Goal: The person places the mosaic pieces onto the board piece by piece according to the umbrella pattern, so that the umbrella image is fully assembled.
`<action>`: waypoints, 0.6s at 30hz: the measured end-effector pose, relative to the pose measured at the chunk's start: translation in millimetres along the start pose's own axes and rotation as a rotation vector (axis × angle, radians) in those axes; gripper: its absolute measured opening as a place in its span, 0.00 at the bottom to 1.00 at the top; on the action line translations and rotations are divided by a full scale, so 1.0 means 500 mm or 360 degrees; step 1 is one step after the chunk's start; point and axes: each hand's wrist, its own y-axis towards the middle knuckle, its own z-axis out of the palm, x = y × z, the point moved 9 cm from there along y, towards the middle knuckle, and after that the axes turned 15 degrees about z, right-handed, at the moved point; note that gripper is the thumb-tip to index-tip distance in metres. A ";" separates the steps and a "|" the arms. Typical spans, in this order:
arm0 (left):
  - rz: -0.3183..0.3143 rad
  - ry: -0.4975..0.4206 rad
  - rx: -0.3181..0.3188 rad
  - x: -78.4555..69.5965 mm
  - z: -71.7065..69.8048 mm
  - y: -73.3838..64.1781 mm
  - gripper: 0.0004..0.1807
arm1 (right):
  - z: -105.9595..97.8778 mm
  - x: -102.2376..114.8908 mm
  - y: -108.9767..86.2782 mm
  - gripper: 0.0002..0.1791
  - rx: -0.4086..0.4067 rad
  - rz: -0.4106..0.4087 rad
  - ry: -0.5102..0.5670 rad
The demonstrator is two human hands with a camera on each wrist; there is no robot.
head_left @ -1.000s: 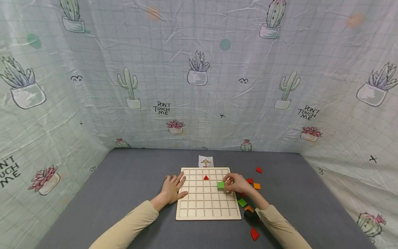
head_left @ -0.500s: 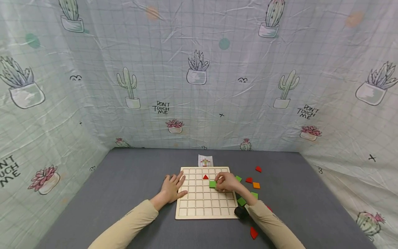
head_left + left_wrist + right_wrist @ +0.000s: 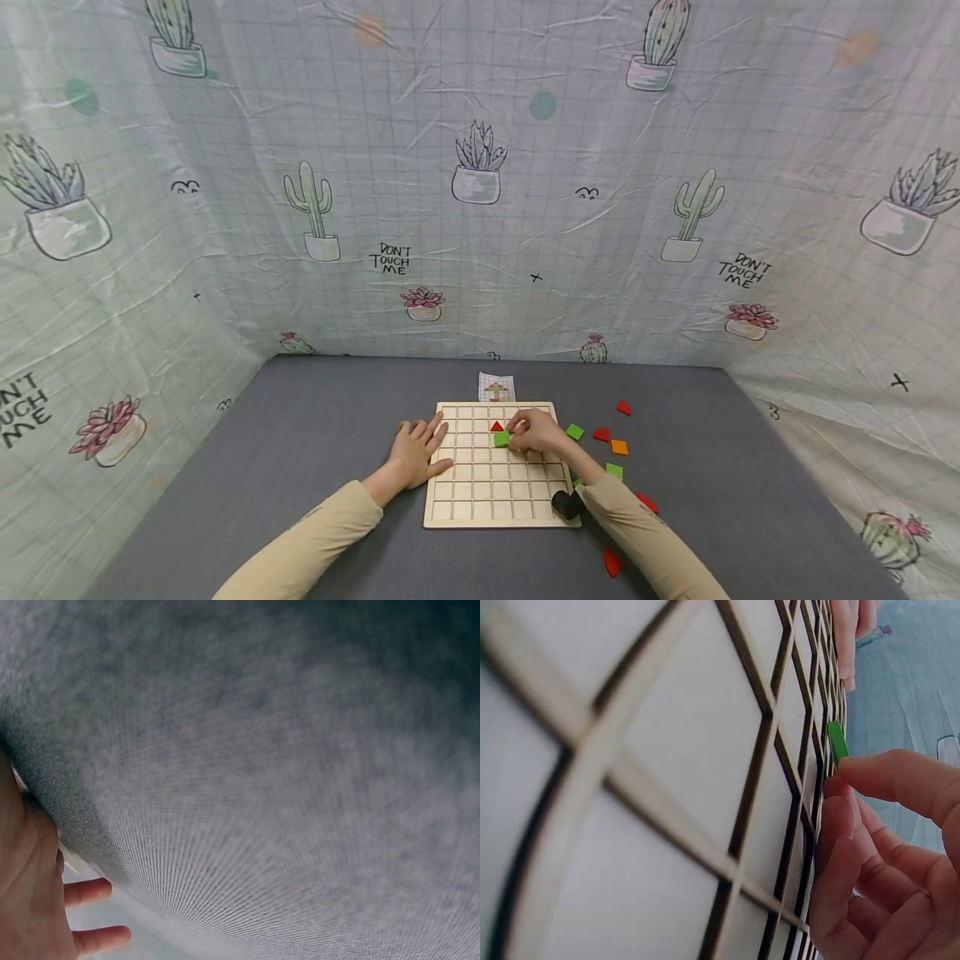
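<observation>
A pale wooden grid board (image 3: 480, 492) lies on the grey table. My right hand (image 3: 536, 433) pinches a green square tile (image 3: 501, 439) over the board, just below a red triangle tile (image 3: 497, 427) that lies in a grid cell. In the right wrist view the green tile (image 3: 838, 741) tilts between thumb and fingers, close to the board's surface. My left hand (image 3: 412, 454) rests with spread fingers on the board's left edge. The left wrist view catches part of that hand (image 3: 34, 892) beside the grey cloth.
Right of the board lie loose tiles: green squares (image 3: 574, 432), an orange square (image 3: 619, 447) and several red pieces (image 3: 624, 407). Behind the board is a small printed pattern card (image 3: 497, 387). A black wrist camera (image 3: 567, 504) hangs under the right forearm. A patterned curtain (image 3: 480, 275) encloses the table.
My right hand has carried the green tile leftward across the board and slightly away from me, to just beneath the red triangle. The left hand stays where it was.
</observation>
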 end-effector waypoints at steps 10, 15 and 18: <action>-0.0006 0.0025 0.0002 0.001 0.008 0.003 0.37 | 0.005 0.001 0.007 0.12 -0.0040 0.0020 0.0018; -0.0009 0.0027 -0.0030 0.002 0.005 0.003 0.37 | 0.009 -0.001 0.013 0.12 -0.0058 0.0008 0.0003; -0.0012 0.0061 -0.0024 0.000 0.006 0.002 0.37 | 0.010 -0.002 0.015 0.12 -0.0078 0.0008 -0.0013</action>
